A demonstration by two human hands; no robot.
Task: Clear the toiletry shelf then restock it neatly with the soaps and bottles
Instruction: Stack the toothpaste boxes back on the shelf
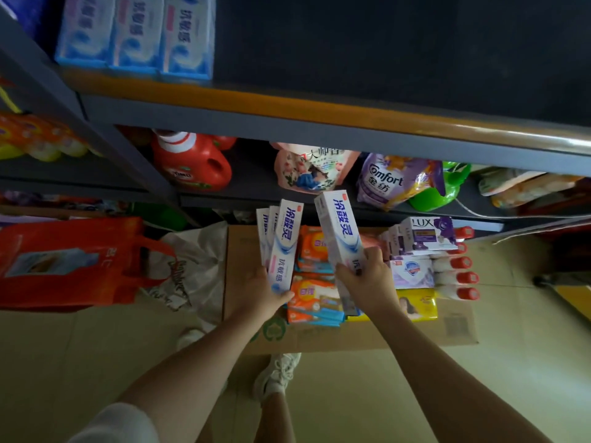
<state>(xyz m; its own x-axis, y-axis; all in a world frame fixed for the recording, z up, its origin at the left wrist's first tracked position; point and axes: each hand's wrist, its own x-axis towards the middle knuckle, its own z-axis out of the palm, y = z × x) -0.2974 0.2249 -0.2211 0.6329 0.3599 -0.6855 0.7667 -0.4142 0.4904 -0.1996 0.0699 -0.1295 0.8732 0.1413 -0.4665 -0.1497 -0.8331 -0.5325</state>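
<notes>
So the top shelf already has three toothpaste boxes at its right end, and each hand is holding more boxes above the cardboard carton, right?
Not quite. In the head view the three toothpaste boxes on the top shelf stand at the left end of the top shelf, not the right; its right part is bare. The rest holds: the left hand grips several boxes, the right hand one, above the cardboard carton.

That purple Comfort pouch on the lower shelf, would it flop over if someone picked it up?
Probably. The Comfort pouch looks soft and wrinkled, already slumped against the green bottle, so it would likely sag. Its bulging body suggests liquid, fairly heavy. The glossy film may be slippery.
</notes>
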